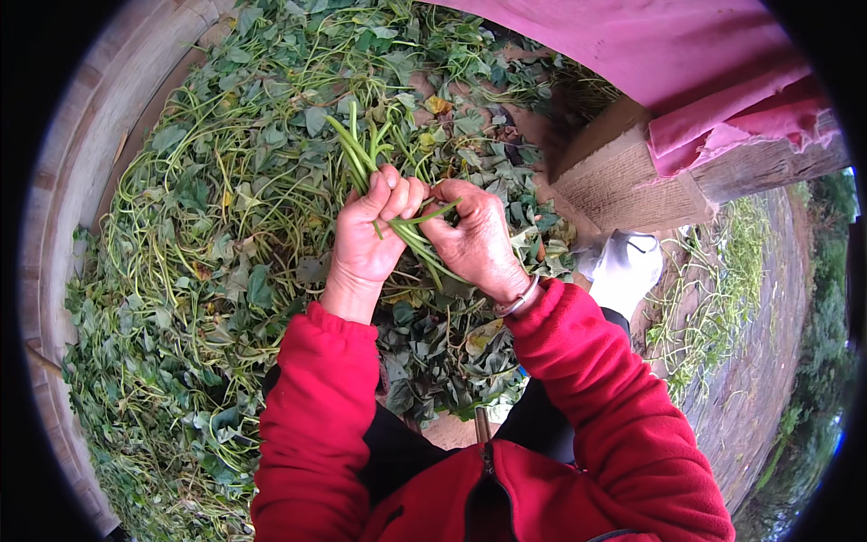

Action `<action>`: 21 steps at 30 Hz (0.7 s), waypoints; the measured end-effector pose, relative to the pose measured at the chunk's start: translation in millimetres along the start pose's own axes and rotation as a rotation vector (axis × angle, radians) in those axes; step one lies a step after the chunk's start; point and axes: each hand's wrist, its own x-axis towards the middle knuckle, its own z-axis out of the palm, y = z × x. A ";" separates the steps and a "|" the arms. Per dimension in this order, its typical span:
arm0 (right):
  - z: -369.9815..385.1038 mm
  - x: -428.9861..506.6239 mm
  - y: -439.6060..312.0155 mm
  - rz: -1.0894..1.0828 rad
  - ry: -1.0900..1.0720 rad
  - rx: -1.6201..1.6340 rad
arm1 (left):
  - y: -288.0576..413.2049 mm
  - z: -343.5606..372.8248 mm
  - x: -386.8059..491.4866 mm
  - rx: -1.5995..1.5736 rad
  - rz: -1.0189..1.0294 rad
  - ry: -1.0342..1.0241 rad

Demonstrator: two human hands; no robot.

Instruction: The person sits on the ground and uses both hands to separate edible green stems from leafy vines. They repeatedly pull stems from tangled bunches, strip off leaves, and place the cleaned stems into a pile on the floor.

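Note:
My left hand [371,234] is closed around a bundle of cut green leaf stalks [359,152], whose upper ends fan out beyond my fist. Their lower ends slant down to the right, passing under my right hand [477,237]. Between the thumb and bent forefinger of that right hand runs a single green stalk [428,215], which crosses the bundle. The two hands meet at the fingers, so the exact contact there is hidden. Below and around them spreads a thick heap of leafy green vines [223,284], apparently sweet potato, with some yellowed leaves.
A pale curved-looking wall edge [64,257] bounds the heap at left. At upper right, pink cloth [630,47] hangs over a wooden beam [765,169] beside a rough block [637,186]. My white-covered foot [626,267] is near it. Loose stalks [725,291] lie farther right.

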 end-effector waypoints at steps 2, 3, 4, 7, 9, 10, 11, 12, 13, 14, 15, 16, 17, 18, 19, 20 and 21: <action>2.5 -0.4 13.2 0.078 0.080 0.104 | -1.4 -0.3 2.6 -0.004 0.047 -0.018; -5.0 4.8 16.8 0.287 0.116 0.432 | 6.5 -1.7 -0.7 -0.030 0.078 0.009; -16.1 10.5 19.0 0.298 0.126 0.406 | 12.2 -1.4 -0.5 -0.018 0.115 -0.001; -38.4 23.4 34.8 0.215 0.118 0.232 | 20.8 -2.4 -1.1 -0.058 0.152 0.002; -58.5 31.5 45.7 0.156 0.145 -0.059 | 25.7 -1.6 -2.1 -0.099 0.151 -0.012; -67.0 35.8 46.9 0.088 0.155 -0.247 | 30.2 -2.5 -3.6 -0.134 0.152 -0.012; -74.2 38.9 48.2 0.019 0.163 -0.436 | 33.8 -8.2 -6.1 -0.169 0.166 -0.017; -79.8 41.1 52.1 -0.097 0.131 -0.476 | 37.4 -10.6 -6.8 -0.164 0.161 -0.011; -82.4 39.0 55.3 -0.086 0.096 -0.517 | 40.6 -12.6 -7.6 -0.159 0.156 -0.006; -84.2 37.7 59.1 -0.120 0.041 -0.516 | 43.4 -14.6 -7.5 -0.187 0.154 -0.001; -81.1 36.4 57.5 -0.151 -0.020 -0.506 | 47.5 -15.7 -8.9 -0.201 0.159 0.006; -80.0 36.8 55.9 -0.113 -0.194 -0.357 | 51.0 -16.4 -10.0 -0.207 0.161 0.006; -74.7 33.5 54.4 -0.057 -0.311 -0.213 | 53.8 -16.9 -10.8 -0.213 0.162 0.005; -68.9 31.7 50.1 -0.066 -0.398 -0.156 | 55.9 -18.1 -11.4 -0.222 0.166 0.007; -62.7 29.8 45.9 -0.074 -0.485 -0.099 | 57.9 -19.2 -11.8 -0.232 0.170 0.009; -55.7 27.1 41.6 -0.165 -0.552 -0.126 | 59.8 -20.2 -12.5 -0.242 0.174 0.011; -49.2 25.4 44.3 -0.192 -0.620 -0.070 | 61.1 -20.2 -12.4 -0.256 0.185 0.018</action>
